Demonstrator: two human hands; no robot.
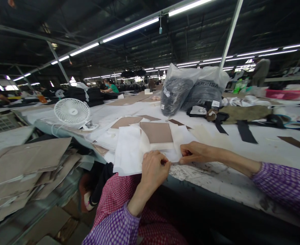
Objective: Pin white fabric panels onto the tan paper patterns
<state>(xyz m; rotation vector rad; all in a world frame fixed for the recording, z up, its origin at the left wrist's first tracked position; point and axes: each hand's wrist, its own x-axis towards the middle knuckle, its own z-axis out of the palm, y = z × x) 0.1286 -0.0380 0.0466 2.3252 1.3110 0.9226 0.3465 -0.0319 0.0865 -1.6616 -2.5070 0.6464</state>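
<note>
A stack of white fabric pieces (129, 149) lies at the near edge of the long white worktable (267, 146), with a tan cardboard pattern (157, 132) on top. My left hand (153, 168) is closed, pinching the near edge of the white fabric. My right hand (194, 153) pinches the same edge a little to the right, fingers pressed together. Both wrists wear purple checked sleeves.
A small white desk fan (72, 111) stands at the left. Two clear bags of dark goods (190, 90) sit behind the stack, with black straps (245, 131) and olive cloth (246, 112) to the right. Cardboard sheets (19, 170) pile up at lower left. People work in the background.
</note>
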